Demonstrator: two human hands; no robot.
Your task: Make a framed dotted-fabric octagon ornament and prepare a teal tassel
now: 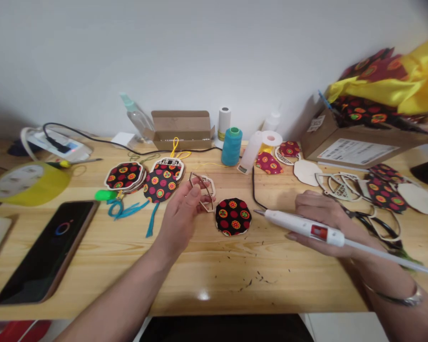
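My left hand is raised over the middle of the wooden table, its fingers pinched on a thin wooden cut-out frame. Just to its right a round black fabric piece with red and yellow flowers lies flat. My right hand is closed around a white pen-shaped glue gun with a red switch; its metal tip points left toward the fabric piece and a black cord runs back from it.
Finished flowered ornaments with blue tassels lie at the left centre. A phone and yellow tape roll sit at left. A teal thread spool, small cardboard box, scissors, wooden cut-outs and a fabric-filled carton stand behind and right.
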